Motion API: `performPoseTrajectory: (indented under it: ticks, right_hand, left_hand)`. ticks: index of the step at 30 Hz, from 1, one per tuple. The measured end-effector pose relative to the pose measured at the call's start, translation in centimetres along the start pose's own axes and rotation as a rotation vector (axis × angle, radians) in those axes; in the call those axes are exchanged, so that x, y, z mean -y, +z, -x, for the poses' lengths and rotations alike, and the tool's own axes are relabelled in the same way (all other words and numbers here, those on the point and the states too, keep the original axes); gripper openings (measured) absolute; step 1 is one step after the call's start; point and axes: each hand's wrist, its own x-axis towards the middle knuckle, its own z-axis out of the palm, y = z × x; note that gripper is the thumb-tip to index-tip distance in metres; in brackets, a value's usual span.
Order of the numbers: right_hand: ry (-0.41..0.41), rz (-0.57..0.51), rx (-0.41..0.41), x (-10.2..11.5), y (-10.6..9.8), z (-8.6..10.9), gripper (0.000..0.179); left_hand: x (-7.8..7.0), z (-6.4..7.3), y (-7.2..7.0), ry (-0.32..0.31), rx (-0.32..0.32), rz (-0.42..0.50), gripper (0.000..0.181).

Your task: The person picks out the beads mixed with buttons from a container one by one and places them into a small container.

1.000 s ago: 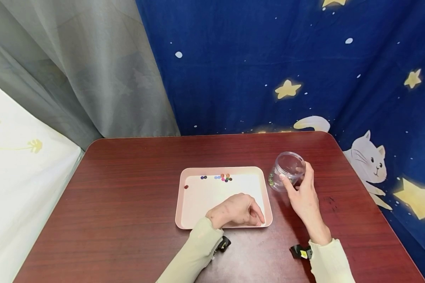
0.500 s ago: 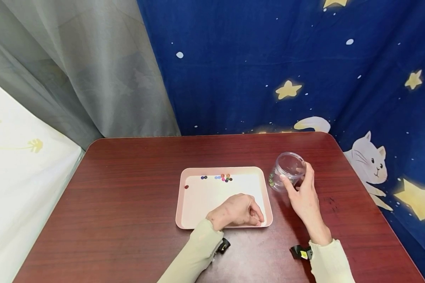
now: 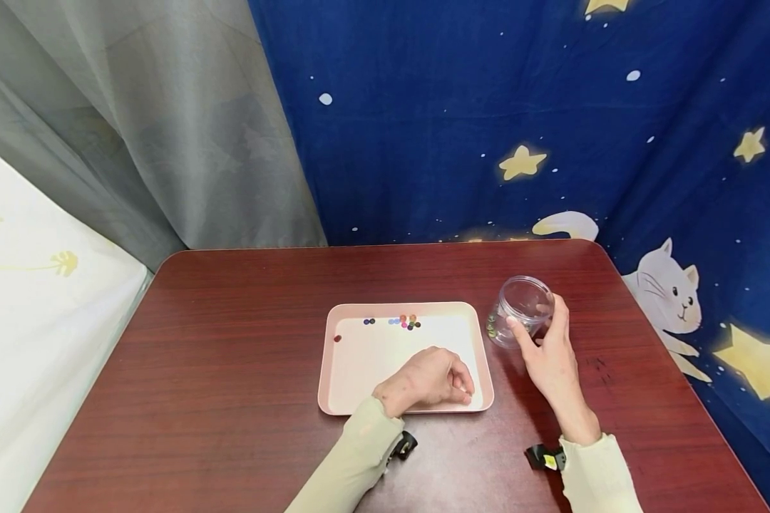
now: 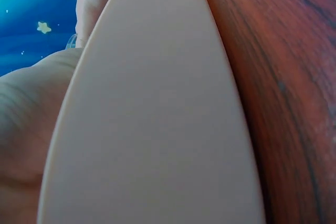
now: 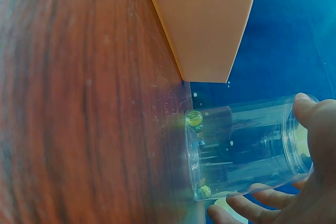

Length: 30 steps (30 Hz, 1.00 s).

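Note:
My left hand (image 3: pixel 431 379) is over the front right part of a pale pink tray (image 3: pixel 334 385), fingers curled and pointing down near its floor. Whatever its fingertips may pinch is hidden, and I cannot tell if they hold anything. In the left wrist view the tray's outer wall (image 4: pixel 157 103) covers the fingers. My right hand (image 3: pixel 552 360) grips a clear plastic jar (image 3: pixel 520 296) by its side near the mouth, just right of the tray. The jar stands on the table with several green-yellow glass marbles (image 5: pixel 194 118) at its bottom.
Small coloured beads (image 3: pixel 409 323) lie in a group along the tray's back edge, with two dark beads (image 3: pixel 368 321) left of them. One dark red bead (image 3: pixel 337 338) sits by the left wall. The reddish-brown wooden table (image 3: pixel 231 356) meets a blue star curtain (image 3: pixel 436 128) behind.
The left hand has risen slightly and drawn a little left and back from the tray's front right corner, its fingers curling in more. The right hand and the jar have stayed in place.

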Motion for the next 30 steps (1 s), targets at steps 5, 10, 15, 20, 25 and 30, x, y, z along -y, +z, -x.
performPoseTrajectory:
  ticks: [5, 10, 15, 20, 25, 30]
  right_hand:
    - [-0.003, -0.006, 0.003, 0.0, -0.1, 0.0, 0.081]
    - [0.002, -0.01, 0.008, 0.0, -0.1, 0.0, 0.082]
    - [0.003, -0.012, 0.006, 0.0, -0.1, 0.0, 0.082]
    - [-0.007, -0.007, 0.0, 0.0, 0.0, -0.1, 0.082]
    - [-0.009, 0.001, -0.005, 0.0, 0.0, 0.0, 0.081]
    - [-0.005, -0.005, 0.0, 0.1, -0.1, 0.0, 0.082]
  left_hand:
    - [0.0, -0.1, -0.1, 0.003, -0.02, 0.033, 0.009]
    - [0.1, -0.5, -0.3, 0.039, -0.068, 0.012, 0.007]
    - [0.0, -0.8, -0.6, 0.08, -0.132, 0.019, 0.006]
    - [-0.1, -1.0, -0.7, 0.093, -0.219, 0.089, 0.004]
    - [-0.2, -1.1, -0.7, 0.088, -0.294, 0.152, 0.006]
    - [-0.3, -1.2, -0.9, 0.098, -0.361, 0.181, 0.008]
